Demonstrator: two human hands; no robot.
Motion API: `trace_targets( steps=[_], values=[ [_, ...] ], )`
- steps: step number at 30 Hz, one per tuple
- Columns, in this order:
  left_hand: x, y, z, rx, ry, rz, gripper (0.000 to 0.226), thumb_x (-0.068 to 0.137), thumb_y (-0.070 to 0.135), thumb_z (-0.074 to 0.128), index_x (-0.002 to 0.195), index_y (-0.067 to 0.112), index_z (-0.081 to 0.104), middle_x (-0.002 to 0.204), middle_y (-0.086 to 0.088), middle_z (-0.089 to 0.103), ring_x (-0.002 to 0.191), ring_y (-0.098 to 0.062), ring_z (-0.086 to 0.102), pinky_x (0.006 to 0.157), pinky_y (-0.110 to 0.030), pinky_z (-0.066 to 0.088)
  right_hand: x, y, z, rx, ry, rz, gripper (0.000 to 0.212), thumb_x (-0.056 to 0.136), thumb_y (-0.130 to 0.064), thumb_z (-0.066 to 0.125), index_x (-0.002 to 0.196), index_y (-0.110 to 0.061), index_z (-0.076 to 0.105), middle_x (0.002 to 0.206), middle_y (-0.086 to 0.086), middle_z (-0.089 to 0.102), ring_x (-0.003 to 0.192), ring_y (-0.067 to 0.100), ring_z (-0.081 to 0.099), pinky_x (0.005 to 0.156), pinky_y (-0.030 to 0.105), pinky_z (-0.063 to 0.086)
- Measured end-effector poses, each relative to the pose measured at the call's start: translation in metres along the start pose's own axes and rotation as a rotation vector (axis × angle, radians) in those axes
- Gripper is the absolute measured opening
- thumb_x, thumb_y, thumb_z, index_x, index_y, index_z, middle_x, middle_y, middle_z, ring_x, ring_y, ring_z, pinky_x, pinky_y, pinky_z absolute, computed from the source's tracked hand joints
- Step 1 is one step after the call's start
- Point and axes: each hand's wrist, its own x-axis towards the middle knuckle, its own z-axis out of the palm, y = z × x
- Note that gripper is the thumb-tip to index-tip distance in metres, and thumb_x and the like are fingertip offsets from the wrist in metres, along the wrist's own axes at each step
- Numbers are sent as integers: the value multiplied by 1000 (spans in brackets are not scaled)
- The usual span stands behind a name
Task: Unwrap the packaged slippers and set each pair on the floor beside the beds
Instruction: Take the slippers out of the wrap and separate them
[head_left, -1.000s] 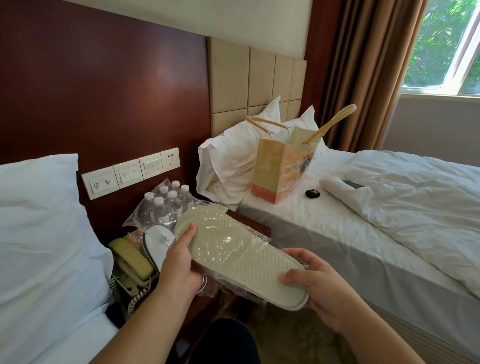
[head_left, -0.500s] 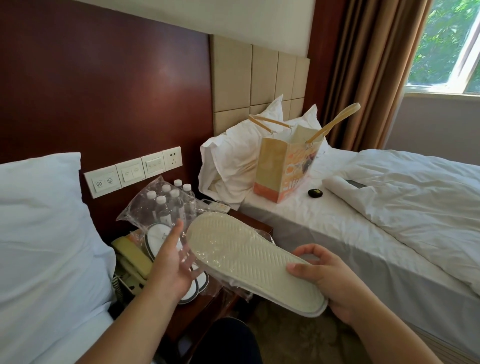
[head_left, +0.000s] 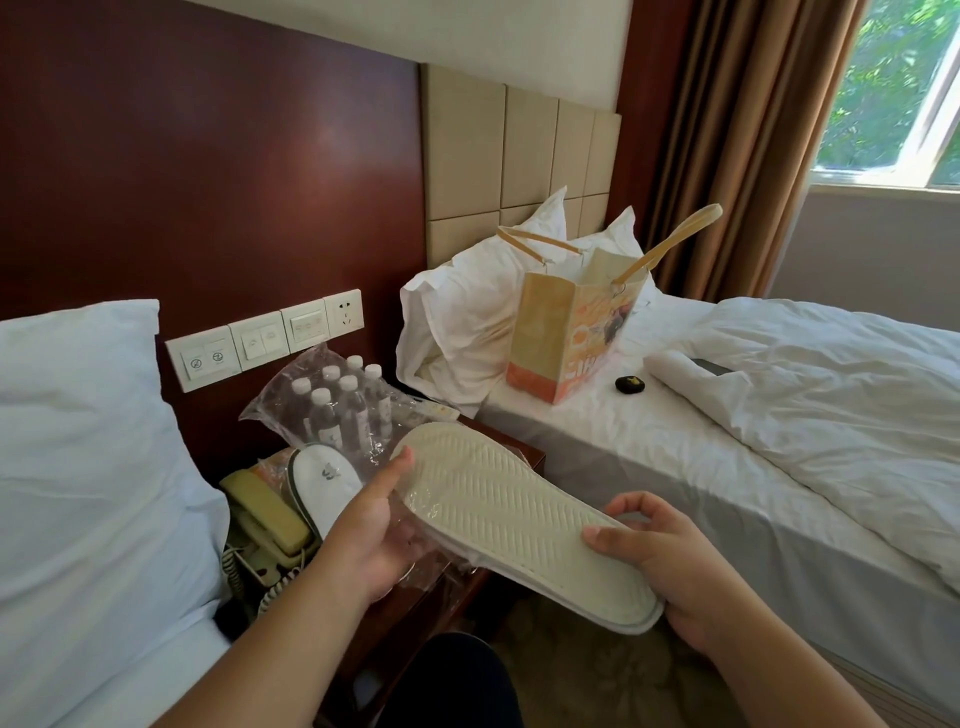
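Now both hands pinch the slippers (head_left: 524, 525) (sole up): left hand (head_left: 371, 540) toe-end, right hand (head_left: 670, 566) heel.

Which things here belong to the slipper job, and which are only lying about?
Job: slippers held sole-up by left hand and right hand, plastic wrap, second pair.
Lying about: bottles, telephone, paper bag.

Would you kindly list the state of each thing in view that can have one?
Held slippers: sole up, plastic wrap partly off.
Left hand: gripping the wrap at the toe.
Right hand: holding the heel.
Second slippers: lying on the nightstand.
Water bottles: capped, in plastic.
Paper bag: upright, open.
Phone: on its cradle.
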Motion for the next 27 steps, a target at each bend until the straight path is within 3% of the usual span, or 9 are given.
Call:
trace_targets(
  steps=[3, 6, 7, 10, 14, 16, 19, 23, 27],
  values=[
    [-2, -6, 1, 12, 13, -26, 49, 81, 43, 74, 120, 16, 63, 106, -13, 75, 103, -32, 70, 91, -52, 55, 2, 2, 0, 8, 17, 6, 41, 69, -8, 87, 103, -8, 63, 99, 16, 75, 87, 35, 74, 71, 46, 62],
    [-3, -17, 7, 1, 15, -29, 38, 88, 33, 71, 117, 10, 63, 87, -11, 79, 76, -27, 77, 60, -40, 61, 5, 7, 3, 3, 20, 17, 41, 68, -9, 88, 101, -10, 64, 98, 15, 76, 87, 35, 74, 73, 45, 61],
    [-1, -20, 8, -1, 34, -23, 37, 89, 30, 70, 118, 9, 62, 87, -11, 78, 76, -28, 76, 56, -39, 60, 6, 10, 4, -1, 20, 20, 41, 67, -9, 88, 101, -10, 64, 98, 15, 76, 87, 35, 74, 73, 45, 61],
    [8, -21, 6, 26, 84, 7, 38, 90, 26, 70, 124, 11, 61, 99, -13, 72, 87, -31, 71, 58, -41, 60, 8, 15, 2, -3, 22, 26, 42, 67, -9, 88, 101, -9, 64, 98, 15, 76, 88, 36, 74, 76, 48, 61],
    [19, -15, 1, 88, 59, -12, 42, 90, 25, 70, 128, 14, 58, 102, -12, 69, 88, -30, 68, 56, -40, 58, 12, 21, -9, 25, 41, 50, 44, 65, -6, 88, 102, -6, 64, 99, 19, 75, 88, 40, 73, 77, 49, 60],
    [25, -13, 1, 123, 34, -12, 42, 92, 25, 67, 131, 14, 56, 96, -10, 70, 80, -27, 69, 54, -38, 57, 15, 24, -15, 30, 44, 66, 50, 58, -9, 90, 101, -8, 65, 100, 19, 75, 88, 40, 73, 82, 54, 59],
    [29, -14, 4, 137, -44, -54, 31, 96, 31, 60, 119, 10, 63, 76, -8, 76, 61, -23, 74, 49, -34, 57, 22, 29, -19, 38, 39, 83, 56, 51, -14, 91, 100, -8, 66, 101, 19, 75, 88, 41, 73, 84, 58, 57],
    [44, -29, 7, 186, 7, -81, 20, 99, 28, 57, 105, 10, 62, 63, -5, 74, 53, -21, 71, 43, -30, 54, 35, 39, -21, 46, 51, 101, 54, 53, -10, 90, 101, -8, 65, 101, 21, 74, 91, 42, 72, 85, 57, 57],
    [78, -36, 4, 257, 94, -86, 18, 98, 20, 59, 112, 10, 60, 82, -10, 70, 68, -25, 68, 46, -32, 55, 51, 50, -28, 24, 67, 139, 49, 59, -9, 90, 101, -10, 66, 100, 19, 75, 88, 40, 72, 82, 54, 58]
  ],
)
